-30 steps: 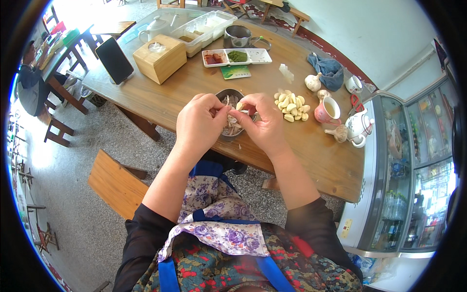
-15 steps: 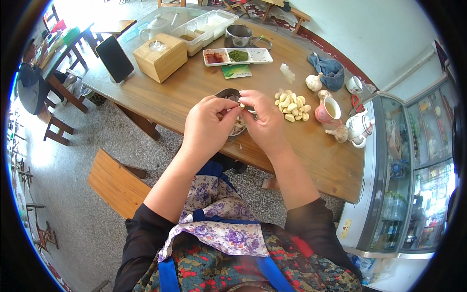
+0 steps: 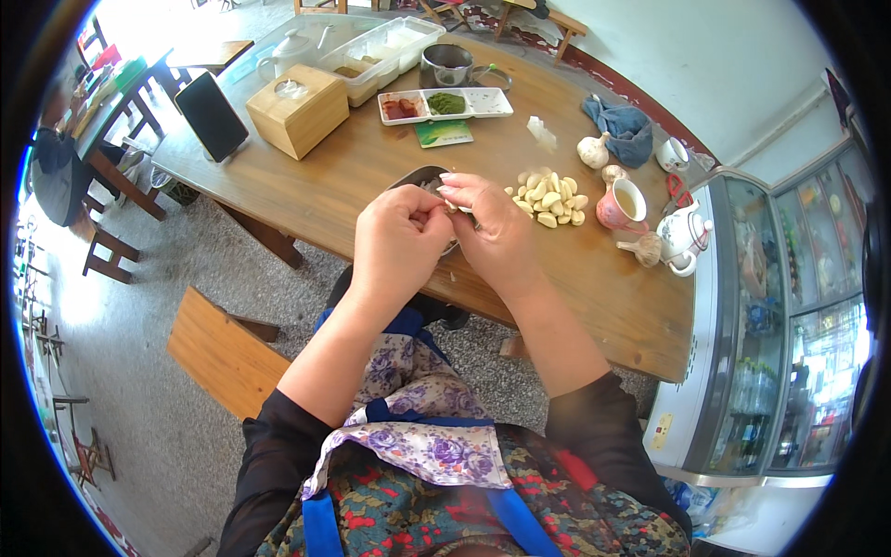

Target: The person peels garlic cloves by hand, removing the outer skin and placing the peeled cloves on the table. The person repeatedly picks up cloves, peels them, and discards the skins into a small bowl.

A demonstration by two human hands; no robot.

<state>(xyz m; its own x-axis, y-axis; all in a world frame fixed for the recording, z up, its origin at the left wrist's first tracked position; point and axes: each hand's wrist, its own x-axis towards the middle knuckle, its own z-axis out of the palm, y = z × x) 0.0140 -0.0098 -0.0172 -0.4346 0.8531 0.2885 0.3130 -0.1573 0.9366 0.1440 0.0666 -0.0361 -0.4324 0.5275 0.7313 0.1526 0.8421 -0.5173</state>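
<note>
wooden table: we reach over near edge | bare top nearside of garlic cloves | left hand, right hand pinch barely visible clove | bowl mostly hidden

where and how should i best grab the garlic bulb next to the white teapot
Probably by its dry stem, pinched between thumb and fingers, coming from the left. The garlic bulb lies on its side with that narrow stem pointing left, while the white teapot crowds its rounded right side.
</note>
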